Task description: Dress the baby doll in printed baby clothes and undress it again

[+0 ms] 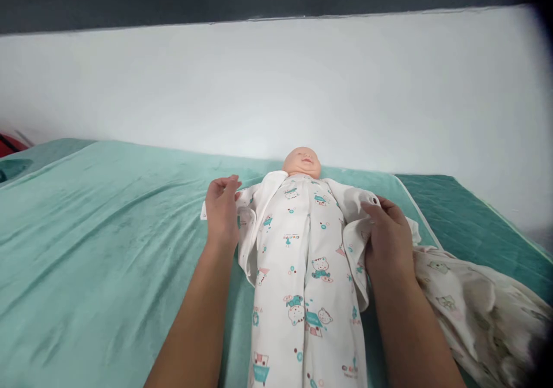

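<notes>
A baby doll (301, 161) lies face up, its head toward the wall. White baby pants (283, 267) printed with bears are on it, reaching up to the neck. A white printed baby jacket (248, 249) shows at both sides, its sleeves spread outward. My left hand (222, 209) is closed around the end of the sleeve on the left; a bit of white cuff sticks out past it. On the other side, my right hand (386, 232) pinches the right sleeve (354, 198) between thumb and fingers. The doll's arms and hands are hidden.
A light green sheet (108, 249) covers the bed, over a darker green quilted cover (470, 221). Crumpled printed cloth (484, 307) lies at the right, beside my right forearm. The white wall (259, 88) rises right behind the doll's head. Something red (11, 144) is at the far left.
</notes>
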### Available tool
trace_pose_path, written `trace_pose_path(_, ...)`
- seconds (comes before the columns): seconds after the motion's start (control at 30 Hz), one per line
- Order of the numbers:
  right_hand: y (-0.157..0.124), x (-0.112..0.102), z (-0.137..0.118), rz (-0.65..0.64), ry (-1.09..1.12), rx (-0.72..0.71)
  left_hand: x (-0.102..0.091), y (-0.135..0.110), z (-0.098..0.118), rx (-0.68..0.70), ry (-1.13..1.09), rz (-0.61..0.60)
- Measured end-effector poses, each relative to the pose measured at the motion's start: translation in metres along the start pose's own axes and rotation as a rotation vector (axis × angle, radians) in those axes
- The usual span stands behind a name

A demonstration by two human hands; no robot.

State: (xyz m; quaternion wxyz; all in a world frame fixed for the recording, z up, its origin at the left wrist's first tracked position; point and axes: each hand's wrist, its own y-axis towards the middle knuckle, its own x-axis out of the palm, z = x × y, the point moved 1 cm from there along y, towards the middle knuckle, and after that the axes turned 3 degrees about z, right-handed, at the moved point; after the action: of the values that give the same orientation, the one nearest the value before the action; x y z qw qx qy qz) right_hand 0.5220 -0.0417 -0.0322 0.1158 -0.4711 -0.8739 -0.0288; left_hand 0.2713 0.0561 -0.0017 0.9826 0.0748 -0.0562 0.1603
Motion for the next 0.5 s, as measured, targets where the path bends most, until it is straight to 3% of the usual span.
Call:
trace_pose_path(0.2,-0.018,0.012,-0.004,-0.181,-0.414,-0.165,0.017,-0.017,0.002,0.182,0.458,-0.372)
trace_pose_path(0.3,-0.018,0.012,-0.006,-0.206,-0.474,-0.197,0.018,-0.016,0.001,0.254,0.593,-0.396)
trace_pose_path(0.43,-0.015,0.013,-0.007,-0.237,-0.507,-0.207,0.016,-0.010,-0.005,0.253,0.729,-0.437)
trace_pose_path(0.5,-0.015,0.014,-0.007,-0.254,-0.522,-0.202,0.013,-0.007,-0.006,0.279,0.778,-0.409)
